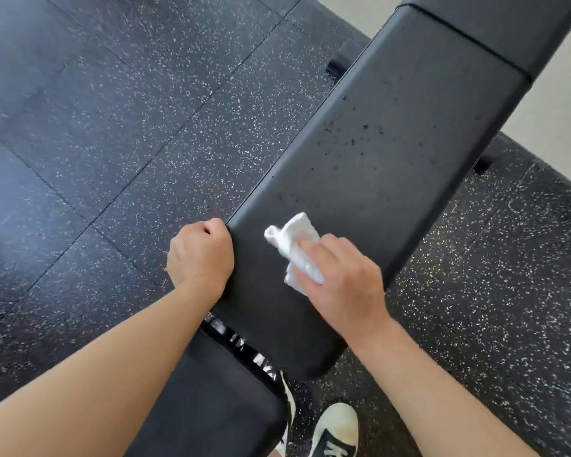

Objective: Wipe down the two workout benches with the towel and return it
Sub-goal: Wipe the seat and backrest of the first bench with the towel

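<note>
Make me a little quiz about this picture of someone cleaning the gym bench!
1. True or false: the right hand presses the crumpled white towel onto the black padded bench.
2. What is the left hand doing? A) gripping the bench's edge B) holding a spray bottle C) resting on the floor
3. Fill in: dark wet ___ dot the pad beyond the towel.

Key: 1 true; 2 A; 3 droplets.

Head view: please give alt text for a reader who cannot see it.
A right hand presses a crumpled white towel onto a black padded workout bench dotted with droplets, while the left hand grips the pad's edge. Speckled black rubber floor lies beneath.
</note>
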